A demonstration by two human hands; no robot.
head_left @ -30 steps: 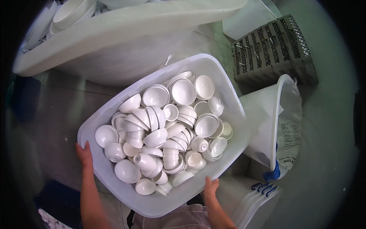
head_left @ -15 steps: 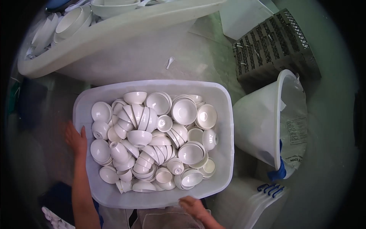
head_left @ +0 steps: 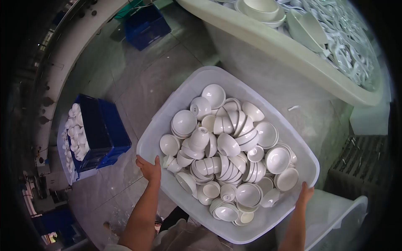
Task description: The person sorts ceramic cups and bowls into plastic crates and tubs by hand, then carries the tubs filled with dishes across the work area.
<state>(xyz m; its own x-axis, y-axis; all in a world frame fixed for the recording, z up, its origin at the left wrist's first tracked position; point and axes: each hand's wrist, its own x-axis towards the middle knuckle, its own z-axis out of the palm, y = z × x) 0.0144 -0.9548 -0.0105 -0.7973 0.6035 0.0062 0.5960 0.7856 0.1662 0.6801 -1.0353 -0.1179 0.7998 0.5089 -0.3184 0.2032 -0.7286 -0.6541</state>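
A large white plastic tub point(head_left: 307, 161) sits tilted in my view, filled with a heap of white bowls point(head_left: 228, 144), some nested in rows, others lying on their sides. My left hand point(head_left: 149, 168) grips the tub's left edge, its thumb at the rim and its fingers on the outer side. On the opposite edge, at the right, my right hand point(head_left: 305, 194) holds the rim; part of its fingers is hidden. Both forearms reach up from the bottom of the view, one on each side of the tub.
A big pale basin point(head_left: 301, 46) with bowls and many spoons stands at the upper right. Blue crates point(head_left: 113, 134) are at the left, white pieces beside them. Another white bin point(head_left: 322, 213) and a dark slatted crate point(head_left: 364, 167) stand right. A spoon point(head_left: 293, 108) lies on the floor.
My right hand has gone from the tub's near edge to its right rim, and my left hand now grips the left edge. The view has turned, with the tub appearing rotated clockwise.
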